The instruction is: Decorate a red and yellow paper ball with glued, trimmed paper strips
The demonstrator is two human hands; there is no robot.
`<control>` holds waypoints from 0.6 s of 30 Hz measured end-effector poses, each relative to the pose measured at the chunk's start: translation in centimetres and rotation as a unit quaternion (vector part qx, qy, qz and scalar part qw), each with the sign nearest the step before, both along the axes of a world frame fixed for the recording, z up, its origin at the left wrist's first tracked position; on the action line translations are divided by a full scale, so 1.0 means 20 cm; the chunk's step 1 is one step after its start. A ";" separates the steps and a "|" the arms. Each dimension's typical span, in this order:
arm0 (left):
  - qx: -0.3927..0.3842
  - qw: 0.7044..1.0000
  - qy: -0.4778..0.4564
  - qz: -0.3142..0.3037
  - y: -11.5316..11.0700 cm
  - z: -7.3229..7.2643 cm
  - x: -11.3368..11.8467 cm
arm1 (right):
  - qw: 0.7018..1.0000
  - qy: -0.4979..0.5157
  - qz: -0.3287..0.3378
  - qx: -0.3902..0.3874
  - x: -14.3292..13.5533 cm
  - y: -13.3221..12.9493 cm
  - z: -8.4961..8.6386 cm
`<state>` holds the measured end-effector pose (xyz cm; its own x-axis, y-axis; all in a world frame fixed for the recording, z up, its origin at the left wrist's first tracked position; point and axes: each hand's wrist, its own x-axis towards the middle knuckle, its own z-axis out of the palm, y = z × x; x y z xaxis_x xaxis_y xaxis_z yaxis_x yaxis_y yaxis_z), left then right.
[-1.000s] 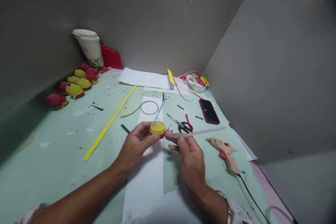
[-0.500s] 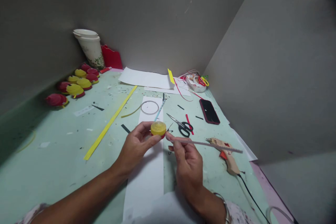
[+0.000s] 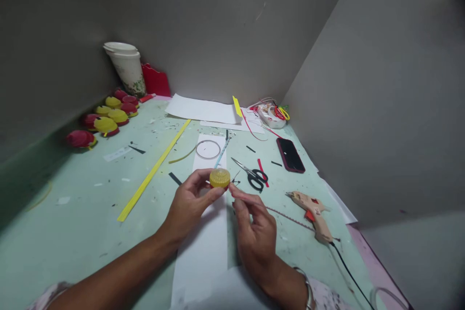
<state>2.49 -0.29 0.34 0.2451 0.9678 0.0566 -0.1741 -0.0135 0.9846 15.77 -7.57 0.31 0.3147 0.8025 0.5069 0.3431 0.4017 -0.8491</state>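
Note:
Pinched between the fingers and thumb of my left hand (image 3: 191, 204) is a small round quilled paper piece (image 3: 220, 178), with a ridged yellow top and red at its lower edge. My right hand (image 3: 256, 230) is closed on a thin, crimped, dull reddish paper strip (image 3: 290, 217), whose tail trails right toward the hot glue gun (image 3: 311, 209). Its index fingertip is right beside the piece; whether the strip is joined to it I cannot make out. Below both hands lies a long white paper (image 3: 203, 252). Black-handled scissors (image 3: 256, 178) rest beyond my right hand.
Several red and yellow paper pieces (image 3: 106, 126) stand at the left, near a white cup (image 3: 127, 70). A yellow strip (image 3: 154, 169), a wire ring (image 3: 208, 150), a phone (image 3: 290, 155) and paper scraps lie on the green table. The glue gun's cord runs toward the lower right.
The strip's tail has dropped from above the glue gun to lower down beside it. My right hand has shifted slightly left, while the left hand keeps hold of the quilled piece.

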 end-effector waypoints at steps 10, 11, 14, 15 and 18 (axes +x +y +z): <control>0.055 0.981 0.165 0.084 0.01 0.01 0.01 | 0.997 0.041 -0.014 -0.070 0.00 0.04 -0.04; 0.058 0.980 0.171 0.088 0.00 0.01 0.01 | 0.996 0.042 -0.012 -0.071 0.00 0.04 -0.04; 0.049 0.980 0.174 0.081 0.00 0.02 0.00 | 0.996 0.048 -0.012 -0.080 0.00 0.04 -0.04; 0.047 0.981 0.172 0.077 0.00 0.02 0.00 | 0.995 0.052 -0.011 -0.085 0.00 0.04 -0.03; 0.045 0.984 0.162 0.067 -0.01 0.03 0.00 | 0.993 0.066 -0.009 -0.100 -0.01 0.03 -0.04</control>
